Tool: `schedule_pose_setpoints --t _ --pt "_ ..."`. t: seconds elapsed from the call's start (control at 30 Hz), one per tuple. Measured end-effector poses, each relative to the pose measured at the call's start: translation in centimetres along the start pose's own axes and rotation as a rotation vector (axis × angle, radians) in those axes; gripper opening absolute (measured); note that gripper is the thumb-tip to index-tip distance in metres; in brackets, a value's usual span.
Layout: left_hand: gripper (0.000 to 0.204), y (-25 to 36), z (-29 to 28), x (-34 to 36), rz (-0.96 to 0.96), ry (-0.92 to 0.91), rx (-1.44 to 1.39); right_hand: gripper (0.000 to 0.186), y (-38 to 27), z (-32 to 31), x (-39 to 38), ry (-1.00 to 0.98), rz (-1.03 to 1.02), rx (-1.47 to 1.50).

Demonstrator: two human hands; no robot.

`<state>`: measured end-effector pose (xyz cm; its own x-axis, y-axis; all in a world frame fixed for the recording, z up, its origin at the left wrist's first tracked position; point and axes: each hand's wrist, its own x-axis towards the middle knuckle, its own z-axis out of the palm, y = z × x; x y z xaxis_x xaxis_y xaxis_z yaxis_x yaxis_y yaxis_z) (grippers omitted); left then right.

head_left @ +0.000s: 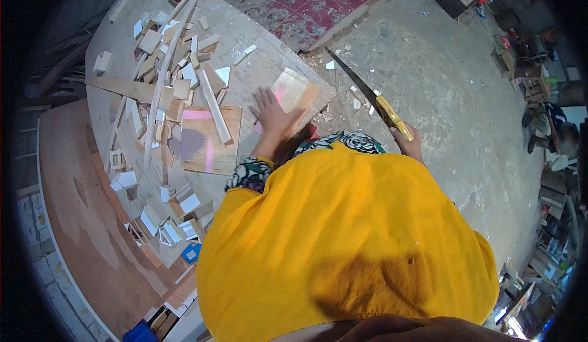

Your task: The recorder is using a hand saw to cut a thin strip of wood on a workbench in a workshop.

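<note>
Gripping a handsaw (369, 94), palming a board (303, 91).
Wrapping the right hand (410, 143) around the yellow handle (389, 113), blade (352, 74) slanting forward-left from it; spreading the left hand (274, 116) flat on the board, with a second board (228, 149) to its left.

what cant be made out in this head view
All in the head view:
Part of the pink-marked board under the left hand: covered by the hand.
Most of the forearm behind the right hand: hidden by the yellow garment.
Teeth of the saw: too small to tell.
Rest of the blue item at lower left: cut off by the picture's edge.
</note>
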<state>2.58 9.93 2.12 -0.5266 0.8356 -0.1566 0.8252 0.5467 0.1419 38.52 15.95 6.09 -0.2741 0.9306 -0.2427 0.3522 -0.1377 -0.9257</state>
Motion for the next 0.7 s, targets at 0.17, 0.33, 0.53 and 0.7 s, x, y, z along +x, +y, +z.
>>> schedule_pose_setpoints --t 0.17,0.33,0.53,0.7 --pt "0.105 3.9 1.2 1.4 0.166 0.053 -0.088 0.021 -3.0 0.4 -0.7 -0.047 -0.010 0.098" --pt "0.103 6.0 1.6 3.4 0.220 0.058 -0.084 0.020 -5.6 0.7 -1.2 -0.087 -0.057 0.097" --pt "0.097 6.7 1.5 3.7 0.250 0.092 -0.073 0.022 -5.7 1.7 -1.0 -0.095 -0.112 0.082" --pt "0.089 6.7 1.2 3.6 0.254 0.100 -0.071 0.021 -5.2 1.3 -0.8 -0.116 -0.165 0.024"
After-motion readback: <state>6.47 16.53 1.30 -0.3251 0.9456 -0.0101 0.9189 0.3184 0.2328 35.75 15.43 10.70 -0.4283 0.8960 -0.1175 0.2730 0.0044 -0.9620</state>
